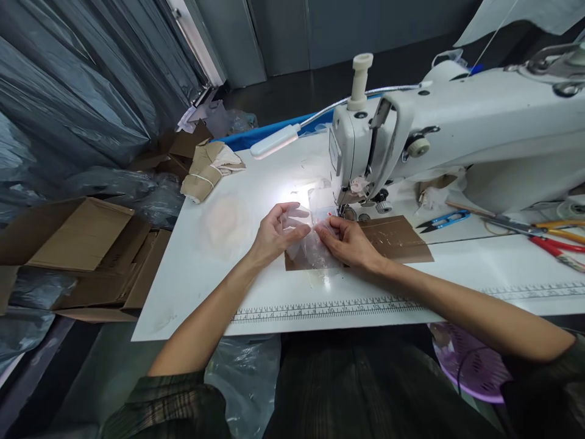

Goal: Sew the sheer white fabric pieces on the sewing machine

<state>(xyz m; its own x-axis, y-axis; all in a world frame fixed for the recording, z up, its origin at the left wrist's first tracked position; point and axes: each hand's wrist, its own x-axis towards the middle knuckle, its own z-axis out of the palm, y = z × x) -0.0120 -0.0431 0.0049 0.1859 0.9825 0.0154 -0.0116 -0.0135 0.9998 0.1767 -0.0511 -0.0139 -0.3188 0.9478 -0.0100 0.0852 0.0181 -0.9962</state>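
A small piece of clear, thin fabric (309,247) lies on the white table (219,268) just in front of the needle area of a white sewing machine (457,134). My left hand (274,233) grips its left edge with curled fingers. My right hand (348,241) pinches its right side, close to the presser foot (340,210). Under the piece lies a brown taped patch (393,239) around the needle plate. A lamp on a flexible neck (275,141) lights the spot.
Blue thread snips (444,221) and red and yellow-handled scissors (555,239) lie at the right. A tied beige fabric bundle (208,169) sits at the table's far left. Open cardboard boxes (82,250) and grey plastic sheeting stand on the left. A printed ruler (320,310) runs along the front edge.
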